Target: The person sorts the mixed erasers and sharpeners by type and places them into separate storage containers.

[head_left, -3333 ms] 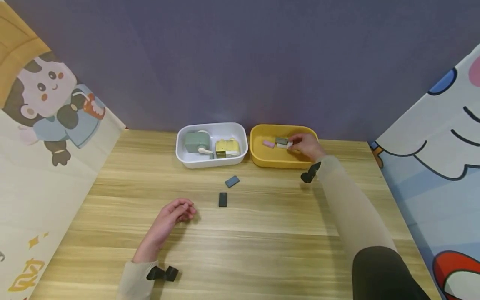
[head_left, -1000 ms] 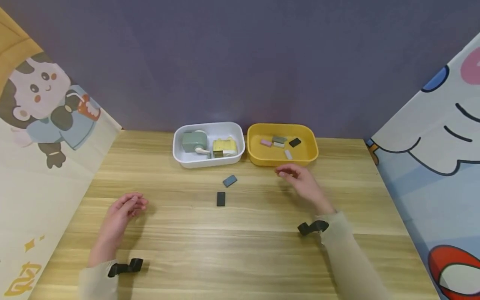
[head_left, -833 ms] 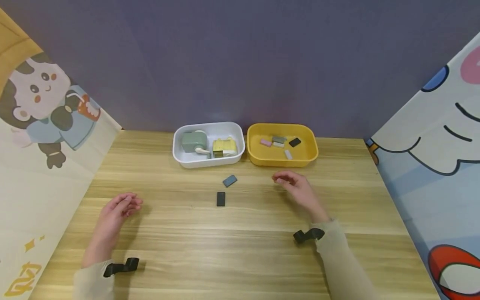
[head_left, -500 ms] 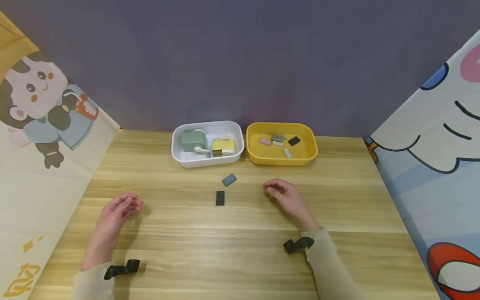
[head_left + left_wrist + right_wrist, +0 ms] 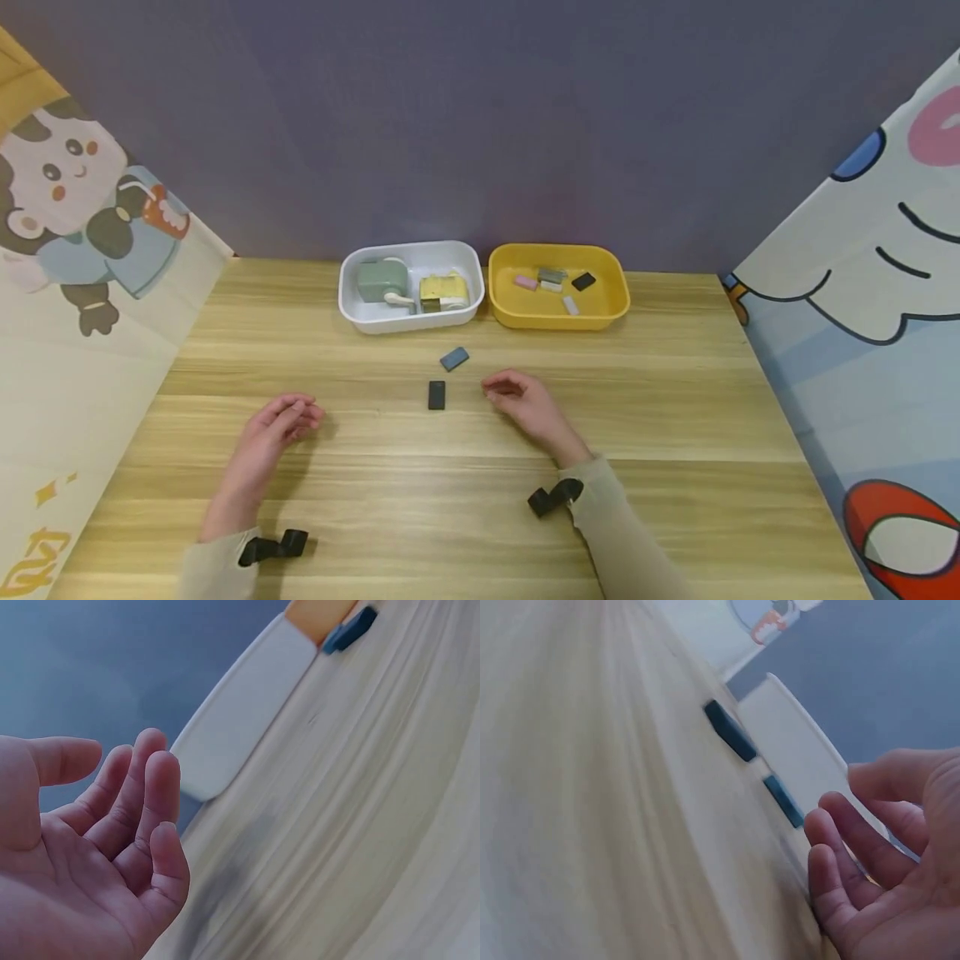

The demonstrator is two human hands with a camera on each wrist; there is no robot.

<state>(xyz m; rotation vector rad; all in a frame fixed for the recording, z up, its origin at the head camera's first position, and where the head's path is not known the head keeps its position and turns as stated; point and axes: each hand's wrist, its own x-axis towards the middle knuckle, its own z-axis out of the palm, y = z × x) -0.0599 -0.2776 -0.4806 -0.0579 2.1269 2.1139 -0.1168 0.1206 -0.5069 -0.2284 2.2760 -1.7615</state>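
Note:
Two small flat blocks lie on the wooden table: a black block (image 5: 437, 395) and, just behind it, a dark blue block (image 5: 454, 359) set at a slant. My right hand (image 5: 528, 407) hovers to the right of them, fingers loosely bent and holding nothing. In the right wrist view both blocks show beyond the fingertips (image 5: 823, 859). Farther left, my left hand (image 5: 279, 423) is above the table, palm turned inward and nothing in it. Its fingers (image 5: 161, 787) curl loosely in the left wrist view.
A white tray (image 5: 411, 326) at the back holds a green boxy item (image 5: 381, 282) and a yellow toy-like item (image 5: 444, 290). Right beside it, a yellow tray (image 5: 558, 321) contains several small blocks, among them a pink block (image 5: 526, 282) and a black one (image 5: 583, 282). A dark partition rises behind.
My right hand let go of a light block in the yellow tray and came back left and toward me, near the loose blocks. My left hand drew back left, then returned slightly right.

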